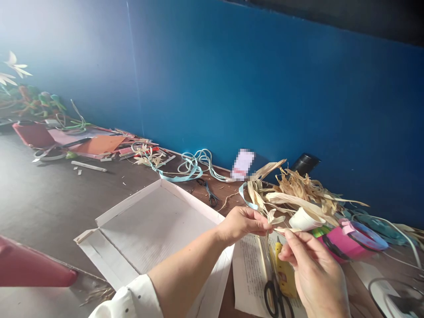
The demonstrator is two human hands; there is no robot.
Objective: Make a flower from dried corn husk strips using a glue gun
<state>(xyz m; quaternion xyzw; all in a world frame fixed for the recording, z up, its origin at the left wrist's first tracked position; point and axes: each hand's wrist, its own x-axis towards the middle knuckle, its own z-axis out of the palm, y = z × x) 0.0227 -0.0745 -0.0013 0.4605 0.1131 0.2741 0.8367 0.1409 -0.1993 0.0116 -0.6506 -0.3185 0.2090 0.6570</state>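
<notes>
My left hand (241, 226) pinches a small pale corn husk flower (274, 218) between thumb and fingers; its thin stem hangs below. Opposite it, my right hand (316, 267) pinches the end of a corn husk strip (281, 230) that reaches across to the flower. The fingertips of both hands are close together but apart. Beneath them lie a yellow glue gun (285, 276) and a pair of black-handled scissors (270, 293), on a printed paper sheet (245, 269). Dried corn husks (298, 187) are heaped just beyond, beside a white roll or cup (305, 219).
A shallow white cardboard box (139, 221) lies under my left forearm. Small scissors (211, 197), a light-blue ribbon (180, 178) and a coiled cord (207, 161) lie along the blue wall (212, 88). At right are a pink container (341, 240) and a cable (410, 243).
</notes>
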